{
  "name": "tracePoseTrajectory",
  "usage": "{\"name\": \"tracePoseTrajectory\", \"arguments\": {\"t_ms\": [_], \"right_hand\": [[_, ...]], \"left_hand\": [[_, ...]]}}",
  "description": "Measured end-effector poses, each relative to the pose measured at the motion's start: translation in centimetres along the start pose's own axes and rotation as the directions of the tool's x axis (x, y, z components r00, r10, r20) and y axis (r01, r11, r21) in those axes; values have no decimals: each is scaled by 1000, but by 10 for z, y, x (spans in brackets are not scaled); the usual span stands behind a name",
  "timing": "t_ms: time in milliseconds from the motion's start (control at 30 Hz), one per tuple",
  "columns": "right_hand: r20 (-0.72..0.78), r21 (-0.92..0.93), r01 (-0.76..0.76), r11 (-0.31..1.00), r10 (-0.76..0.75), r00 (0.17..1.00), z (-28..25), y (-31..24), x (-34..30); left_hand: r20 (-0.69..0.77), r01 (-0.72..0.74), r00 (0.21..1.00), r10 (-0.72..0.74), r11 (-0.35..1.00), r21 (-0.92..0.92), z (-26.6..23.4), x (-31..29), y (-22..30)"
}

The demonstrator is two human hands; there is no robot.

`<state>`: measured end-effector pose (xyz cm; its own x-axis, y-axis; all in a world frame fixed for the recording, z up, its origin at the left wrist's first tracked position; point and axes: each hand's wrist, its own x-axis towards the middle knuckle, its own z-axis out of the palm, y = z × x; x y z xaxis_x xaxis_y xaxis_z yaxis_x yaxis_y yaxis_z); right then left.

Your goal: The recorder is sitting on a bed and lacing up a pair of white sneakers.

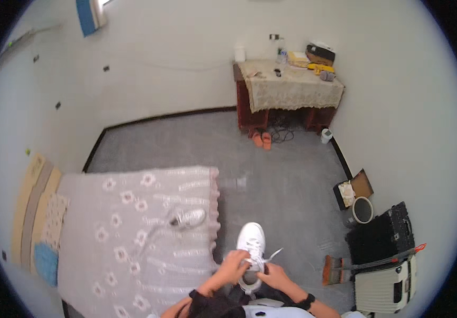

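A white lace-up sneaker [251, 236] is in front of me at the lower middle, its toe pointing away. Its shoelace [274, 255] is loose, one end sticking out to the right. From the left, my left hand [233, 267] reaches over the lacing, fingers closed on the lace near the tongue. My right hand [275, 277] has its fingers curled at the right edge of the shoe's opening, closed on that edge; whether it also pinches lace is too small to tell. A second pale sneaker [190, 218] lies on the bed to my left.
The bed [85, 212] with a flowered spread fills the left. A cloth-covered desk [292, 93] stands at the back, orange slippers [262, 140] before it. Along the right are an open box [346, 193], a bin [362, 210], a broom [333, 270] and a white suitcase [379, 291].
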<state>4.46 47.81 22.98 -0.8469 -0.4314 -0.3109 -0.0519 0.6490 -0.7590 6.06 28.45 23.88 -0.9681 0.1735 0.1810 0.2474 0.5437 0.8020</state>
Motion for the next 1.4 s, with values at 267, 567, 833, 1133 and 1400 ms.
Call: {"name": "tracePoseTrajectory", "arguments": {"t_ms": [267,567,833,1133,1400], "right_hand": [[-366,-119,-8,993,-36,930,-50,-45,63],[-498,-122,401,908,-406,766,-35,-39,104],[-680,-6,-55,998,36,732,32,-48,90],[-664,450,-315,836,548,509,158,-58,86],[-559,330,-428,841,540,630,308,-35,107]], "left_hand": [[151,-30,988,32,999,-13,-48,96,-15],[470,-270,854,222,962,36,-54,161,-47],[796,-319,546,261,943,-91,-14,174,-134],[854,-377,411,320,912,-160,-20,107,-163],[576,-815,343,742,540,-210,32,-64,-389]]}}
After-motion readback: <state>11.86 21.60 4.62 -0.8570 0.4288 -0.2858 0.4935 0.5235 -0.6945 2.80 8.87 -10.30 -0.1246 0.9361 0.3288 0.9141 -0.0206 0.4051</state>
